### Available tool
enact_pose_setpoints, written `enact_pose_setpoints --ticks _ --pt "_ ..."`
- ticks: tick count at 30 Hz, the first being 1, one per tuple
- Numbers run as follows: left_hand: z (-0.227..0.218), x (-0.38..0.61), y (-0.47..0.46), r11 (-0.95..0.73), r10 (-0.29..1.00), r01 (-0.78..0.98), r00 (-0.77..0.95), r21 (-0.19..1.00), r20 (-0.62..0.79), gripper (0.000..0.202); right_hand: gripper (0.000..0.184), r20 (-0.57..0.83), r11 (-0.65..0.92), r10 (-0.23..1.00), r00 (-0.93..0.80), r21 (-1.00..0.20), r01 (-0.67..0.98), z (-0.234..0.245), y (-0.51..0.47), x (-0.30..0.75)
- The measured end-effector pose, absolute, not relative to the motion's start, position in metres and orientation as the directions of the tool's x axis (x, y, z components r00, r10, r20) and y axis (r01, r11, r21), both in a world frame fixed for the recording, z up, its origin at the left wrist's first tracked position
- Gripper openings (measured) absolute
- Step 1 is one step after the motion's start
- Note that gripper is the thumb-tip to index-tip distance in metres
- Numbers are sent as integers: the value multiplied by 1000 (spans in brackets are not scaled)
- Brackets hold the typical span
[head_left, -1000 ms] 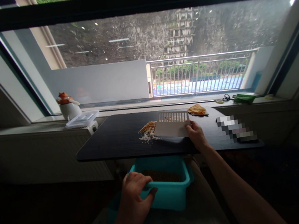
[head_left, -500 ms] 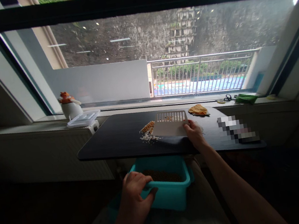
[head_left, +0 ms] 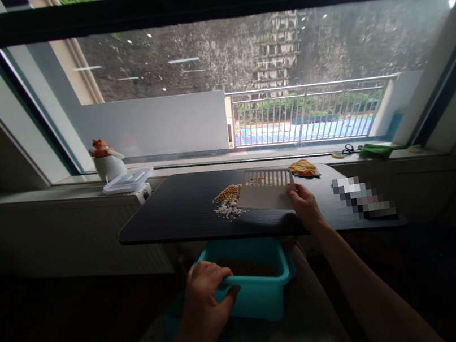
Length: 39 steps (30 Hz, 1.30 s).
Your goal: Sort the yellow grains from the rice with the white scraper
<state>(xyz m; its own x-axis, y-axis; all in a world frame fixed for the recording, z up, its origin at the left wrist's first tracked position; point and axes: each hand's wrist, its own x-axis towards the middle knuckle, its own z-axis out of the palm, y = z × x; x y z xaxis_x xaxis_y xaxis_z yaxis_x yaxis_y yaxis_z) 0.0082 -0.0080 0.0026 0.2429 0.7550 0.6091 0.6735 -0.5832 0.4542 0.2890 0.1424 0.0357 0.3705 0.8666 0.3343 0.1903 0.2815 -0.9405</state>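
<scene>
My right hand grips the near right corner of a flat beige slotted plate, its row of long slots along the far side. The plate is tilted over the dark table; I cannot tell whether it touches the top. Left of it lie a heap of yellow-orange kernels, like corn or soybeans, and scattered white grains in front of them. More kernels show through the slots. My left hand is closed round the near left rim of a turquoise tub at my lap, below the table edge. Brown granules cover its bottom.
The dark table stands against the window sill. On it are a folded yellow cloth and a blurred-out object at the right. Scissors and a green packet lie on the sill. A clear plastic lid and white pot are left.
My right hand has shifted the slotted plate a little to the right, uncovering more of the kernel heap. My left hand and the tub stay in place.
</scene>
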Motion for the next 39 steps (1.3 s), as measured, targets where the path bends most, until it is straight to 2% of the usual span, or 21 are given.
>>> enact_pose_setpoints --ticks 13,20,29,39 --pt "4 8 -8 -583 752 675 237 452 615 13 42 345 290 879 330 -935 207 40 137 280" --pt "6 8 -8 -574 756 682 229 453 613 11 37 340 285 886 314 -935 208 46 141 271" --pt "8 0 -8 -545 764 705 194 454 616 9 39 341 295 884 320 -937 184 42 140 279" --pt "15 -14 -12 -522 756 736 165 431 634 9 37 344 319 921 185 -935 154 36 124 251"
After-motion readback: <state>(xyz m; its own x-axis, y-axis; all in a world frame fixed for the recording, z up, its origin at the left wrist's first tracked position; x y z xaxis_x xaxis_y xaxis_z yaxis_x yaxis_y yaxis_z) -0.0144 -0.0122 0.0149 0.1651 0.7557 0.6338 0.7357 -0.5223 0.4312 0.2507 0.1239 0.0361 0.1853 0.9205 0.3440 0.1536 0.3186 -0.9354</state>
